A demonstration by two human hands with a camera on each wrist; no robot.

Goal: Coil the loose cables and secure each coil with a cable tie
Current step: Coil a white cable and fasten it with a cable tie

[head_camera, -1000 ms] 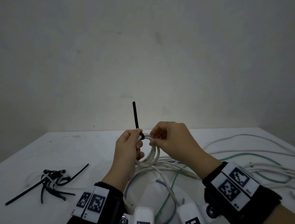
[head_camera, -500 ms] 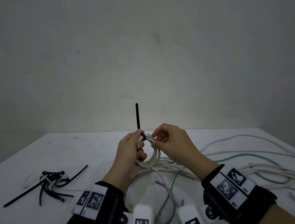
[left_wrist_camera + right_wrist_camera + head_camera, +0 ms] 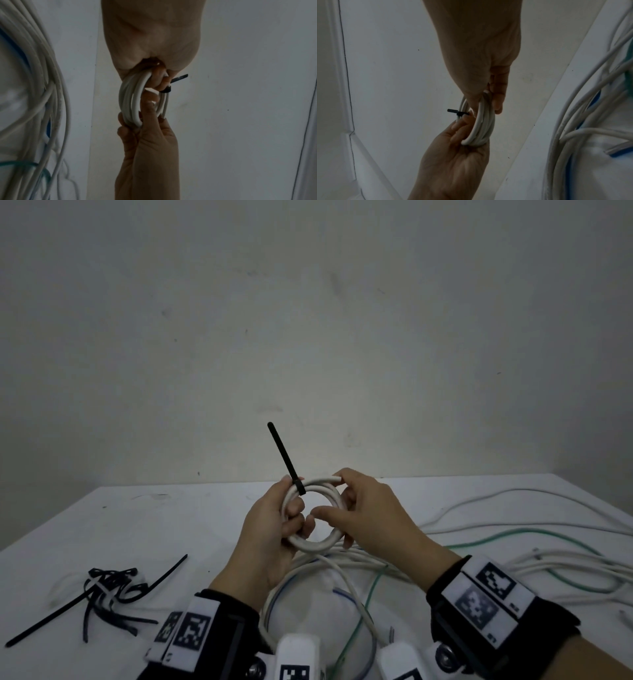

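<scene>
A white table [image 3: 191, 529] fills the near half of the scene and meets a plain, scuffed pale wall [image 3: 308, 320] at the far edge. Above the table's middle, the left hand [image 3: 270, 539] and right hand [image 3: 370, 515] each have their grip curled round a small white cable coil [image 3: 317, 544], which is bound at its top left by a black cable tie [image 3: 286, 458] whose tail sticks up. Loose white, green and blue cables [image 3: 513, 563] sprawl near and to the right. Spare black ties [image 3: 102, 594] lie at near left.
</scene>
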